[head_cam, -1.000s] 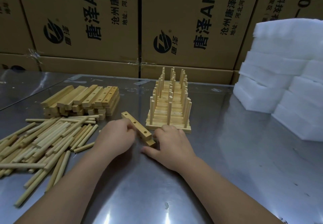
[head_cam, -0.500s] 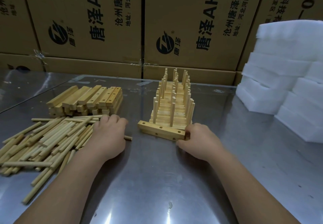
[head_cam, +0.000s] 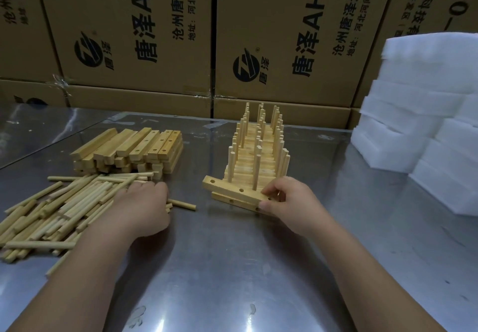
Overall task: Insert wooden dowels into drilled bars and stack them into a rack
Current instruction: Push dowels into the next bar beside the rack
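One bar right, dowels seemingly under left

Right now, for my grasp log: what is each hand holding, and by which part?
Right hand pinches the pale drilled wooden bar at its right end. Left hand lies on the round wooden dowels; whether it holds one cannot be told.

Left hand palm-down, forearm outstretched — right hand fingers pinch a bar.
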